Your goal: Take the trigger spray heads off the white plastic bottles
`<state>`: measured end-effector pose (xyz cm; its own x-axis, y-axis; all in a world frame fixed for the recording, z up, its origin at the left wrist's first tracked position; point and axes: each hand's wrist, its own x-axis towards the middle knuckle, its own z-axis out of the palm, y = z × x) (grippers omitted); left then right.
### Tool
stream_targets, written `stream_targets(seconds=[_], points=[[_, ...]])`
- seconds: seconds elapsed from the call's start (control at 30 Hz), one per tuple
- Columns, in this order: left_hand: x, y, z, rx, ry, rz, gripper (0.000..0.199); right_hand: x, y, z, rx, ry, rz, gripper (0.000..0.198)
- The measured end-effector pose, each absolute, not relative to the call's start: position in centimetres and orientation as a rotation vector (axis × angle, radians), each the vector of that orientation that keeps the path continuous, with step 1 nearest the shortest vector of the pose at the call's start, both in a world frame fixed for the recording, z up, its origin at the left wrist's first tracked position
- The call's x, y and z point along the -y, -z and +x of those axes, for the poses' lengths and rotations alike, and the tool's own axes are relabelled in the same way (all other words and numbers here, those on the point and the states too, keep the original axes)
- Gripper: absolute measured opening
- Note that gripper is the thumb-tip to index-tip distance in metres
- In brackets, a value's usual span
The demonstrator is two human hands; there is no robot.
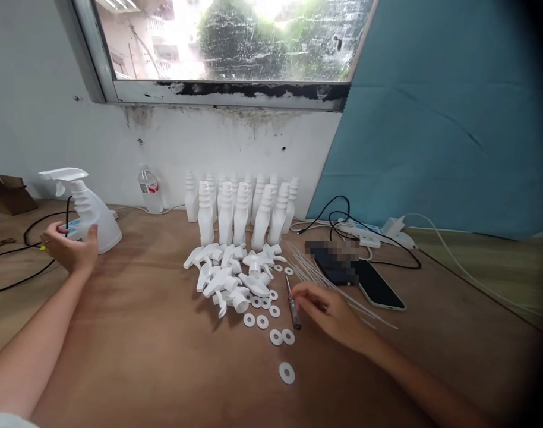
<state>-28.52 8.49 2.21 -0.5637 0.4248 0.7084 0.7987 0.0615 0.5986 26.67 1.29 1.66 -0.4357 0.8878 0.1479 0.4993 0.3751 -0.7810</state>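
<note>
Spray bottle (90, 212): white, translucent, trigger head fitted, gripped at base by left hand (70, 249).
Right hand (331, 315): fingers loosely curled, nothing held, laid beside screwdriver (293, 309).

Matt white plastic spray bottle (91, 211) and trigger heads (229, 276), glossy black phone (378, 286), rough brown wooden table (155, 356).
</note>
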Motion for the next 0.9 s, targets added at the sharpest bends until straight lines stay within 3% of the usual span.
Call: stream_targets(seconds=[0.1,0.23,0.3,0.53,0.67,0.83,0.9], points=[[-8.0,-3.7,-24.8,1.804,1.464,-1.526,0.045,0.4,-2.3,26.2,2.431,-0.799,-1.000,0.021],[-7.3,-4.6,-15.6,1.621,1.320,-2.221,0.021,2.1,-2.7,25.7,2.641,-0.972,-0.797,0.018],[-6.4,-4.0,-11.0,1.409,1.211,-2.598,0.021,2.3,-2.5,25.7,2.645,-1.061,-0.859,0.027],[-3.6,-0.7,-5.2,1.294,0.760,-2.933,0.051,1.9,-1.7,25.9,2.637,-1.020,-0.781,0.018],[-3.6,-0.3,-5.4,1.334,0.824,-2.942,0.045,2.1,-1.5,25.4,2.575,-1.007,-0.864,0.013],[-3.3,-0.5,-5.5,1.390,1.009,-2.885,0.023,2.0,-0.4,25.2,2.452,-1.024,-0.922,0.021],[-3.3,-0.5,-5.7,1.379,0.999,-2.899,0.026,1.8,0.0,25.3,2.407,-1.036,-0.887,0.023]])
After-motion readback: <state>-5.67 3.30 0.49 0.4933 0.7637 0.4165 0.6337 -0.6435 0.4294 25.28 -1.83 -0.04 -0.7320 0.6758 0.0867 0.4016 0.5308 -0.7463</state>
